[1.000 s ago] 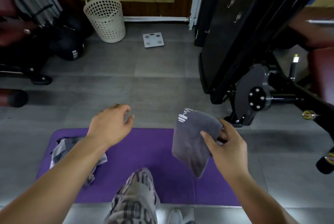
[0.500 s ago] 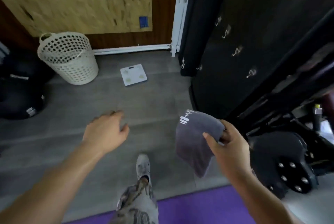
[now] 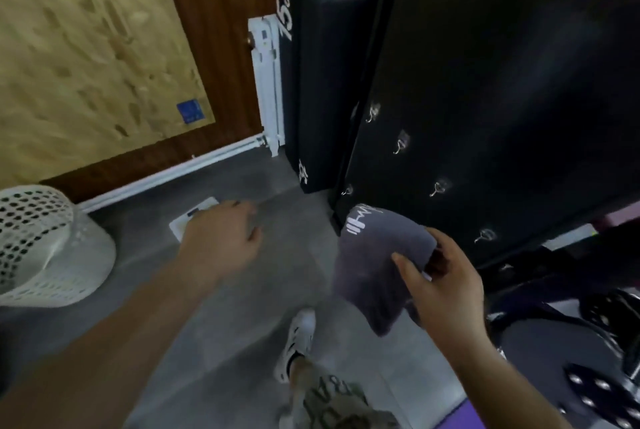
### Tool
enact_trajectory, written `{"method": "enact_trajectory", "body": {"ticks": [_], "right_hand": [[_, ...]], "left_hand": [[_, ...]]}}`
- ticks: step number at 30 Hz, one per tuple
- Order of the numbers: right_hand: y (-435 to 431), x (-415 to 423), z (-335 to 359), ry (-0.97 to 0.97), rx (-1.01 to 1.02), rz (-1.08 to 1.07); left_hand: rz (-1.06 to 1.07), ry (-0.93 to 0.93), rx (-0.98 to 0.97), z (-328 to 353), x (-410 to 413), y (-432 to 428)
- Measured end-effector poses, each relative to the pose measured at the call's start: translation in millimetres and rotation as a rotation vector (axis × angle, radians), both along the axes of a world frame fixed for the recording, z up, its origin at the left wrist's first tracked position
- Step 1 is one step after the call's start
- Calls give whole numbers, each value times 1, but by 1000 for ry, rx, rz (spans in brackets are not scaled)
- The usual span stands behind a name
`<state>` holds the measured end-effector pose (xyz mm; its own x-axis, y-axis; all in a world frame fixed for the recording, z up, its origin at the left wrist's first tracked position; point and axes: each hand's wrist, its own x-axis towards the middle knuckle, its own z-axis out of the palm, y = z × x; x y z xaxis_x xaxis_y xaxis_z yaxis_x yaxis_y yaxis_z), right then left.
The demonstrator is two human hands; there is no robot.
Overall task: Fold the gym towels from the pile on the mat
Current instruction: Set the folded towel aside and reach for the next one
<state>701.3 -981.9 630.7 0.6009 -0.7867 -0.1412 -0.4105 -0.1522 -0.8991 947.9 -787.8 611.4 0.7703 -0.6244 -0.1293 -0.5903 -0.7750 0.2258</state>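
Gripping folded grey fabric gym towel in right hand; holding left hand, loosely curled and empty, at towel's 9 o'clock.

A white perforated basket stands left of a white scale on grey floor.

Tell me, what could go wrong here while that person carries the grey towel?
The right hand pinches the folded grey towel at one edge only, and its lower part hangs loose, so the fold might fall open. A white scale lies on the floor ahead of the shoe, partly hidden by the left hand; stepping on it could cause a slip.
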Motion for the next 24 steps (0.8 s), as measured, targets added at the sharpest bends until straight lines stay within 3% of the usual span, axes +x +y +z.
{"method": "enact_trajectory", "body": {"ticks": [5,12,24], "right_hand": [[-39,69,-20,-15,9,-113],[-73,157,-86,105,59,-211],[-90,264,-286,313,108,-391]], "left_hand": [[-151,17,28,-13,85,-71],[-347,32,120,-62,178,-149],[-744,110,147,-273,271,-238]]}}
